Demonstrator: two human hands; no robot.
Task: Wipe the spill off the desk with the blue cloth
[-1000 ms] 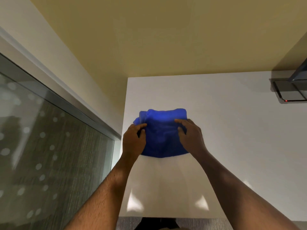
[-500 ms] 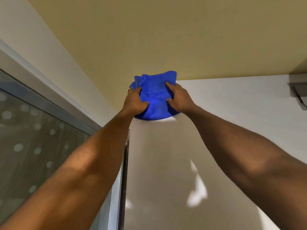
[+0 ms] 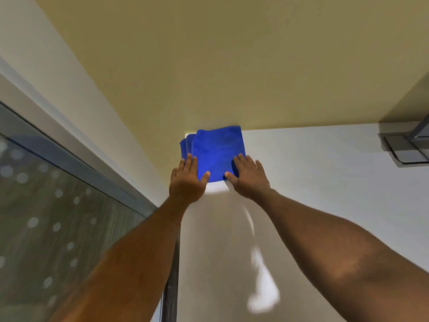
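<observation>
— At the far left corner of the white desk (image 3: 325,182), just against the yellow wall (image 3: 209,66), your blue cloth (image 3: 218,152) lies folded and flat. Do you see it?

— Yes. How are my hands on it?

— Your left hand (image 3: 188,180) is flat, fingers stretched and close together, and it presses the near left edge of the cloth. Your right hand (image 3: 249,177) is also flat and spread, on the near right edge. Neither hand grips the cloth; both only push on it from above, and your thumbs point toward each other.

— And the spill?

— You have some shiny pale streaks (image 3: 262,284) on the desk between your forearms; I cannot tell if they are liquid or only reflection.

— What else is around?

— To your left stands a glass panel (image 3: 58,228) with pale dots, touching the desk edge. At the far right you have a grey monitor base (image 3: 404,147) near the wall, well apart from the cloth.
</observation>
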